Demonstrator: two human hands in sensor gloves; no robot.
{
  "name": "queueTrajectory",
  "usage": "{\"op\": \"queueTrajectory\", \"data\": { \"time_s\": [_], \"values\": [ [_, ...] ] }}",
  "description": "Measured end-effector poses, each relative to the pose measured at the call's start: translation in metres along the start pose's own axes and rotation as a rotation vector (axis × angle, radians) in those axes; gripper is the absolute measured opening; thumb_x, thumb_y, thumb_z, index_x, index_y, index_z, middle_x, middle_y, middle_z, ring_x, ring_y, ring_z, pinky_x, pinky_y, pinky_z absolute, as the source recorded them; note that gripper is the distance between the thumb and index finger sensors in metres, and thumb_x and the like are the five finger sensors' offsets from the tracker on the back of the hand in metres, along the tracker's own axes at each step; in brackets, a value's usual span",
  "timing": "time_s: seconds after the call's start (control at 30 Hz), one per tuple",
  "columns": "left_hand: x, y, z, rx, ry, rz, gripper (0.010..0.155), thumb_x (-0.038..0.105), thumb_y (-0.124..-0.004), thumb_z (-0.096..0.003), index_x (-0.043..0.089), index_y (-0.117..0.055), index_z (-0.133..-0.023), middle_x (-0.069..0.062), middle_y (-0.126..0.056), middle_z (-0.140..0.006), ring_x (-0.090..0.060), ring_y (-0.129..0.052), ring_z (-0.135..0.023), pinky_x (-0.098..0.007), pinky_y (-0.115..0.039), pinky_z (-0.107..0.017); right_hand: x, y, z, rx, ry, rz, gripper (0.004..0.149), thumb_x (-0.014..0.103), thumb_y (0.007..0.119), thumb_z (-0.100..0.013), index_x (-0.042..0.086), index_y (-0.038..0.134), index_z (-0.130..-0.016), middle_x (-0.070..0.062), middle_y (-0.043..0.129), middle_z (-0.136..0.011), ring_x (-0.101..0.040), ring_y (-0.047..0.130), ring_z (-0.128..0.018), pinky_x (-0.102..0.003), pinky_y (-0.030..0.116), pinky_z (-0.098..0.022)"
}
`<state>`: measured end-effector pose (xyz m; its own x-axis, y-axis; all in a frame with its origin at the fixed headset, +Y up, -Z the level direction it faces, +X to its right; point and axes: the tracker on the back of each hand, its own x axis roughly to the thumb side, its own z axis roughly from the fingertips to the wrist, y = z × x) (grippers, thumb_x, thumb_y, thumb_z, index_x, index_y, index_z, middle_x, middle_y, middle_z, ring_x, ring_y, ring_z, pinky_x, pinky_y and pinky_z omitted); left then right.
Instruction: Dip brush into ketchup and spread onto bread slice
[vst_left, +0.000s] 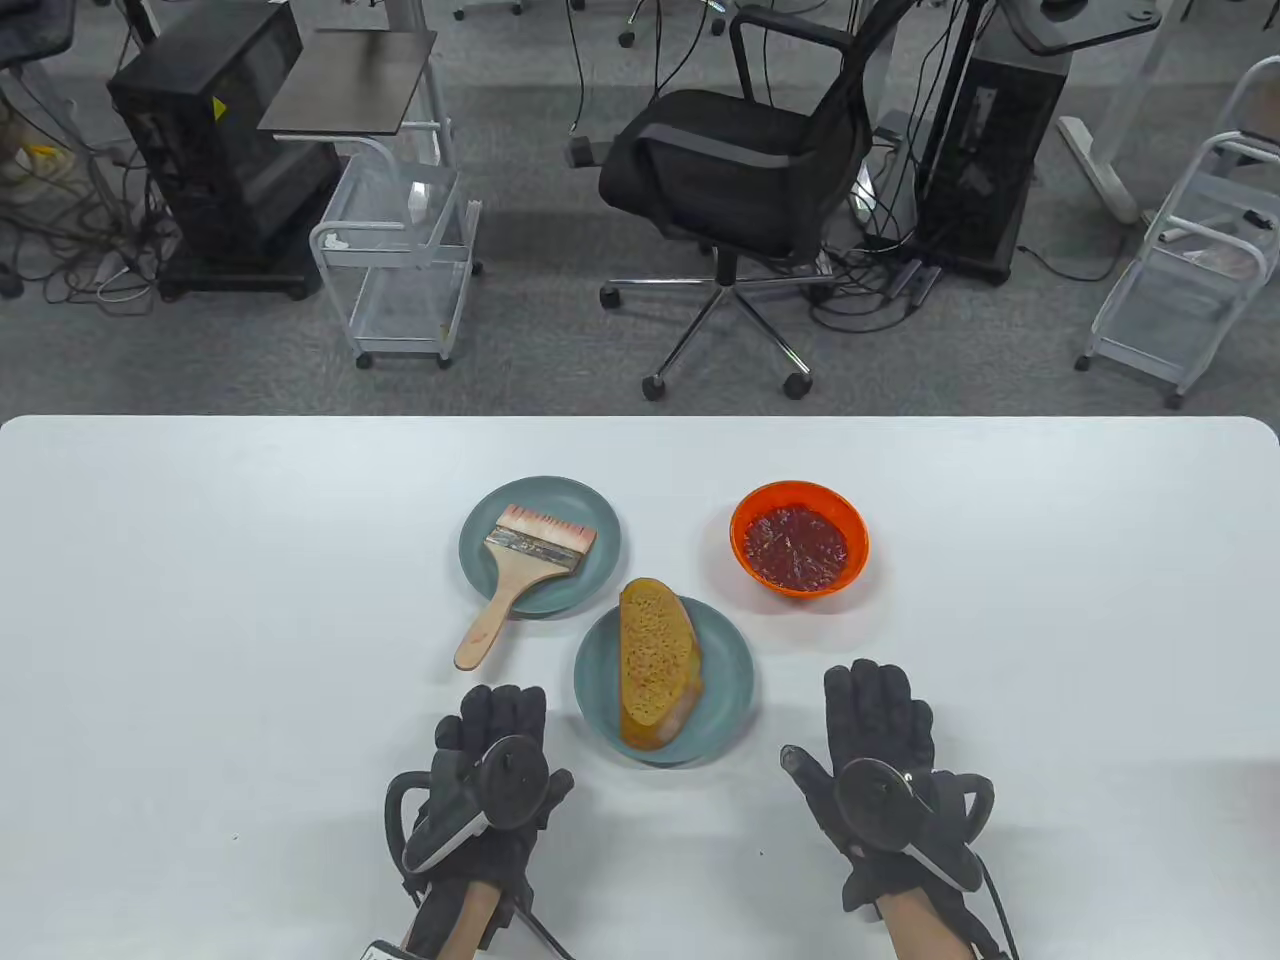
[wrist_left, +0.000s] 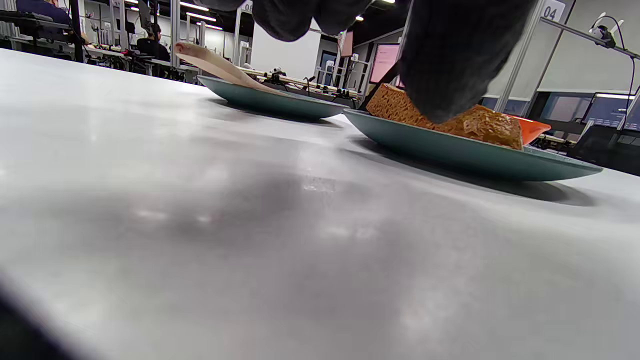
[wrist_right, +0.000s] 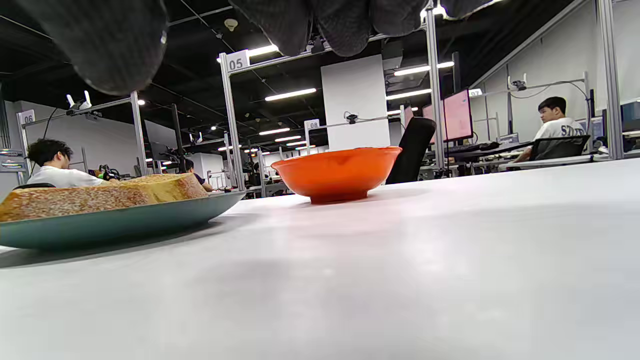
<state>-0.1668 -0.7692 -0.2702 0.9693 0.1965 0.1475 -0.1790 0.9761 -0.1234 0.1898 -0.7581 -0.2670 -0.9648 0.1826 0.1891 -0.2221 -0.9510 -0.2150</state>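
My left hand lies flat on the white surface, fingers extended and close together, holding nothing; my right hand rests the same way, palm down and empty, thumb a little apart. Between them sits the bread slice on a teal plate, dry on top as far as I can see. Just beyond my left fingertips the brush lies across a second teal plate, bristles on the plate and the wooden handle overhanging the rim toward me. The orange bowl of ketchup stands beyond the right hand. I judge the brush light and stiff, best taken by that overhanging handle end; its bristles look soft. The bread is likely spongy and may slide on its plate, so light strokes.
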Motion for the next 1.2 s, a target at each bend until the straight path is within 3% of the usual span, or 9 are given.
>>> {"op": "queueTrajectory", "data": {
  "time_s": [0.87,1.2],
  "values": [
    [-0.006,0.001,0.002,0.006,0.019,0.042,0.077,0.046,-0.080,-0.0585,0.015,-0.038,-0.115,-0.016,-0.038,-0.118,-0.045,-0.029,-0.108,-0.059,-0.028,-0.070,-0.001,-0.004,-0.001,-0.020,0.012,-0.053,0.080,0.056,0.073,-0.051,0.013,0.040,-0.111,-0.021,0.031,-0.112,-0.048,0.028,-0.102,-0.063,0.036,-0.068],
    [-0.024,0.023,-0.006,0.066,0.052,0.092,0.068,0.039,-0.077,-0.0611,0.018,-0.042,-0.115,-0.013,-0.039,-0.119,-0.042,-0.028,-0.109,-0.057,-0.027,-0.071,-0.004,-0.007,-0.002,0.019,0.017,-0.107,0.082,0.058,0.072,-0.052,0.013,0.036,-0.111,-0.021,0.025,-0.113,-0.047,0.017,-0.102,-0.062,0.028,-0.067]
  ]
}}
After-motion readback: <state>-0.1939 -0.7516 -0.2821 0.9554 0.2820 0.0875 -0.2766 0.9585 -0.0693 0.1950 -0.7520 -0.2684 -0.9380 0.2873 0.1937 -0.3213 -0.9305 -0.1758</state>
